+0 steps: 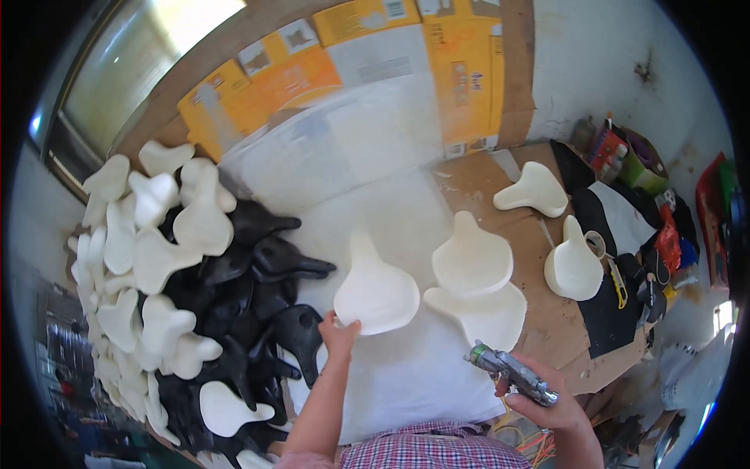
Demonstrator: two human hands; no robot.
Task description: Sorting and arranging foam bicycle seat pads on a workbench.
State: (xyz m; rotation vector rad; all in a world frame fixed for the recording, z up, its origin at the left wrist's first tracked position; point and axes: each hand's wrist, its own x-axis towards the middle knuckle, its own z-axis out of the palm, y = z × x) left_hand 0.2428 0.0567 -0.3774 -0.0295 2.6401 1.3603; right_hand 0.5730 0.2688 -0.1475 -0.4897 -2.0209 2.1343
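Note:
A cream foam bicycle saddle pad lies in the middle of the white sheet, its narrow nose pointing away from me. My left hand pinches the near left edge of this pad between thumb and fingers. In my right hand is a grey metal spray gun with a greenish nozzle end, pointing up and to the left. Just beyond the nozzle, two more cream pads lie against each other on the sheet. The fingers of my right hand are wrapped round the gun's body, partly hidden by it.
At left, many cream pads are heaped beside and over black saddle shells. Two cream pads lie on brown cardboard at right. A yellow cutter, a tape roll and black sheets are nearby. Yellow cardboard covers the back wall.

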